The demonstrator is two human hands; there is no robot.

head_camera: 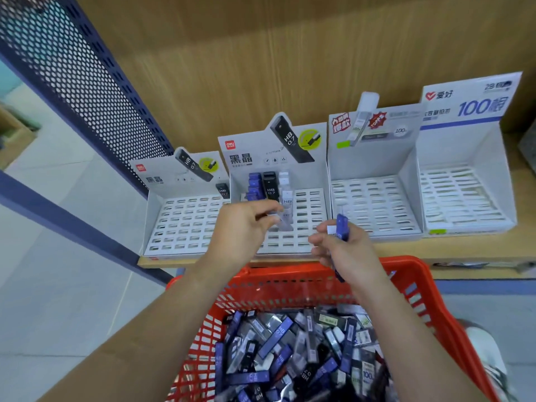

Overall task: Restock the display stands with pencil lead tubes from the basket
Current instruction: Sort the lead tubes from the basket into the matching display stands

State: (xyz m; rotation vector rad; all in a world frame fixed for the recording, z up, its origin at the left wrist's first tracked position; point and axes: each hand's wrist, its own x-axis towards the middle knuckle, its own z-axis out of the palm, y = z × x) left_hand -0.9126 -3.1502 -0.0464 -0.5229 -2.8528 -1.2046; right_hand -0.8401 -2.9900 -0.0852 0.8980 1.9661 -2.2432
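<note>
A red plastic basket (pixel 429 288) below the shelf holds several blue, black and clear lead tubes (pixel 293 352). My left hand (pixel 246 224) pinches a clear tube (pixel 282 220) over the slots of the second display stand (pixel 313 195), where a few blue, black and white tubes (pixel 268 185) stand upright in the back rows. My right hand (pixel 345 250) grips blue tubes (pixel 342 226), upright, just right of the left hand above the basket's far rim.
Four white slotted stands sit in a row on the wooden shelf: a far-left one (pixel 185 221) with one black tube at its back right, and two right ones (pixel 374 204) (pixel 461 195) showing bare slots. A perforated blue panel (pixel 81 82) rises at left.
</note>
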